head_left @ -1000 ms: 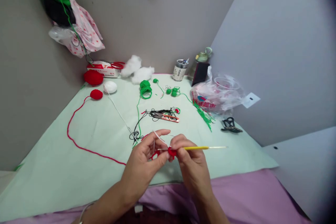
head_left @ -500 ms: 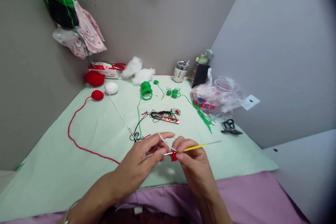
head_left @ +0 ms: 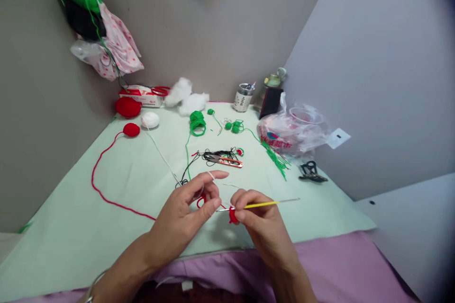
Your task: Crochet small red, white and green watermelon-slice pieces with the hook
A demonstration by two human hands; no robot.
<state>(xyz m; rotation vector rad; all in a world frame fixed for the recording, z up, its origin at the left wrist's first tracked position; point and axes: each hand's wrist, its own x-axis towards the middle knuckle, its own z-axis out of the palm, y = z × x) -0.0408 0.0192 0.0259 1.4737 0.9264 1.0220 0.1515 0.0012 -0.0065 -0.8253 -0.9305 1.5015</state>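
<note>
A yellow-handled crochet hook (head_left: 263,205) is pinched in my right hand (head_left: 261,215), its metal tip pointing left. The same fingers hold a small red crocheted piece (head_left: 233,216) against the hook. My left hand (head_left: 194,208) is just left of it, with white yarn (head_left: 211,176) looped over the raised index finger. Its other fingers are curled, and its thumb tip is close to the hook's tip. A loop of red yarn (head_left: 201,200) shows by the curled left fingers. Part of the white yarn inside the left hand is hidden.
Behind my hands lie orange-handled thread snips (head_left: 229,161) on tangled black yarn. Red (head_left: 131,129) and white yarn balls (head_left: 150,120) sit back left, green yarn (head_left: 197,123) mid-back. A plastic bag (head_left: 291,130) and black claw clip (head_left: 312,172) stand right.
My left index finger has lifted and the left hand has shifted slightly left, away from the red piece. The red piece has tilted and moved a little lower left, and the red loop shows more.
</note>
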